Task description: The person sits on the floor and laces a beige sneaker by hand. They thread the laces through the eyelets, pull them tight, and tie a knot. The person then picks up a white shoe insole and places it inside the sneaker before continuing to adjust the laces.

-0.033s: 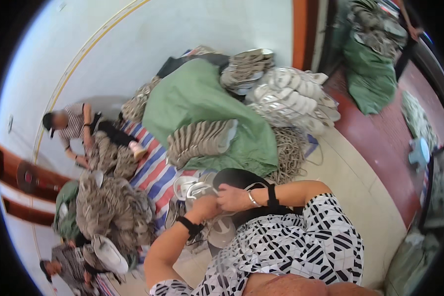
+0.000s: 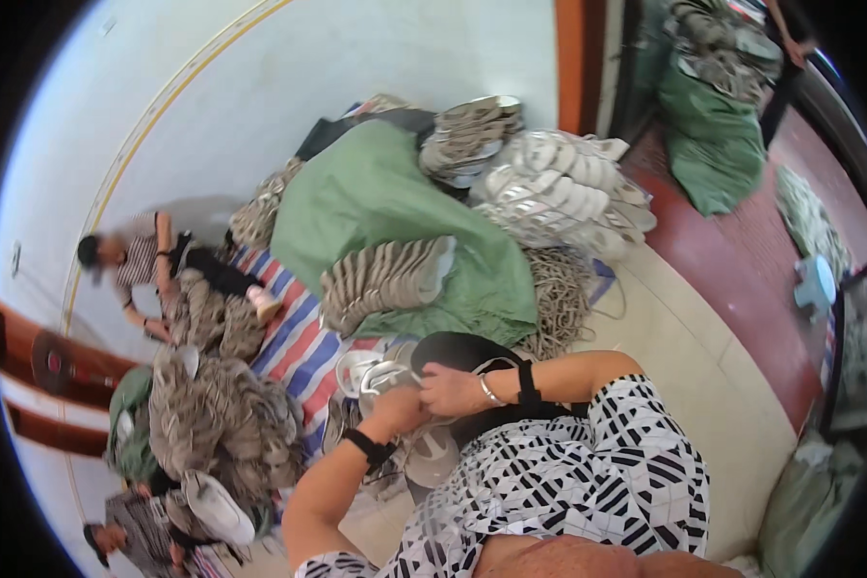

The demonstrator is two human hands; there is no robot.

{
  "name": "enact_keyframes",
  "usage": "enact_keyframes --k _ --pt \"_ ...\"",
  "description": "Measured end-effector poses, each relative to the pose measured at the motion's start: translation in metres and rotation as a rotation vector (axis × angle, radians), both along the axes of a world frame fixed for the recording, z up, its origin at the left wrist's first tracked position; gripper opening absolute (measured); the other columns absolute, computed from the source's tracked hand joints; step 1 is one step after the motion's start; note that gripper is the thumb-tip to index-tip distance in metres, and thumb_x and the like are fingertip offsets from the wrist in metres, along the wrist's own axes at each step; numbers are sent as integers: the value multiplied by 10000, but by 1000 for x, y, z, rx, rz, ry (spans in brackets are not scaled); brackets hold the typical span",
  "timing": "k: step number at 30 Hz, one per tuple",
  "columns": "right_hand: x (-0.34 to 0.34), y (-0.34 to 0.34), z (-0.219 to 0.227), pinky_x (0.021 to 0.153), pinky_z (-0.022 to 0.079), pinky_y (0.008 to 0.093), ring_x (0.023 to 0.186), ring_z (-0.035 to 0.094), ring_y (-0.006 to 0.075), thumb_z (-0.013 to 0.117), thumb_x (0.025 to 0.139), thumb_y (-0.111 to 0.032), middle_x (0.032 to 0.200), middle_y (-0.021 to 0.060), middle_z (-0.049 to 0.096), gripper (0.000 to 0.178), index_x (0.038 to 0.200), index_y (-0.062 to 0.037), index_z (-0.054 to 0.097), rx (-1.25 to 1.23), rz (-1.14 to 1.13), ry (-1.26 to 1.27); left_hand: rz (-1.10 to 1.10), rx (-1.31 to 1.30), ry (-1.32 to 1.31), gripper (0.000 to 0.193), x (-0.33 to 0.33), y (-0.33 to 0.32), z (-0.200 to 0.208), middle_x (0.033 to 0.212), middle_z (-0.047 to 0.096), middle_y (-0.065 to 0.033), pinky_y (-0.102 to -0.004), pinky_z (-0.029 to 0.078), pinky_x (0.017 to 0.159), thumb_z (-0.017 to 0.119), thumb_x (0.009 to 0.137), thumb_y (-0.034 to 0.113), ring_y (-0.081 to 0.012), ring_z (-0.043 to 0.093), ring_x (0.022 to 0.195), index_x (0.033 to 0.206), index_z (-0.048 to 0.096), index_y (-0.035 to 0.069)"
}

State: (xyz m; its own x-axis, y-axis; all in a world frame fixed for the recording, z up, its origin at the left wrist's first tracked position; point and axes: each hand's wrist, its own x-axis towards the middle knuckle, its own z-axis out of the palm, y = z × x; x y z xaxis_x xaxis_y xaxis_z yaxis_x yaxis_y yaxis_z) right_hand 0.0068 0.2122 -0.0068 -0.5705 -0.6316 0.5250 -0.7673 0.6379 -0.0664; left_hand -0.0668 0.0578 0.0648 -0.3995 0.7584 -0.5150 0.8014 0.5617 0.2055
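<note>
Over my lap, my left hand (image 2: 401, 407) is closed on a pale grey shoe upper (image 2: 385, 372) with a light lining. My right hand (image 2: 450, 389) meets it from the right, fingers bent and pressed together at the shoe's edge. What those fingertips pinch is hidden. A thin pale cord (image 2: 497, 363) loops beside the right hand, over my dark trouser leg. Just below my hands lies another grey shoe upper (image 2: 431, 457). A white-lined shoe upper (image 2: 354, 370) rests beyond my left hand.
Ahead, a green sack (image 2: 356, 193) carries a row of beige shoe uppers (image 2: 380, 286). Tangled laces (image 2: 561, 294) and pale shoe uppers (image 2: 549, 178) lie right of it. A striped sheet (image 2: 294, 342) covers floor. Two people sit at left by a shoe-upper heap (image 2: 222, 414); another stands far right.
The whole view has shifted a little. My hands stay together at the same shoe upper, with only slight finger movement.
</note>
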Motion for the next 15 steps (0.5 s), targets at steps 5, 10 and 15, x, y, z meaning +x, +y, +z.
enact_keyframes --k 5,10,15 --pt "4 9 -1 922 349 453 816 516 194 605 668 -186 775 10 514 50 631 -162 583 -90 -43 -32 20 98 44 270 1 -2 -11 832 668 -164 -473 498 681 628 762 324 -359 643 795 852 678 74" --pt "0 5 -10 906 333 461 815 516 197 615 664 -194 769 -3 526 47 638 -170 584 -81 -27 6 25 15 70 278 2 -3 -15 796 650 -192 -480 491 644 665 747 316 -381 630 753 833 674 52" --pt "-1 3 -12 862 330 434 823 525 197 660 705 -288 794 -17 546 130 694 -170 608 -130 -62 -114 345 404 -265 195 -2 -31 -32 679 617 -91 -347 456 515 632 842 213 -222 586 562 802 628 22"
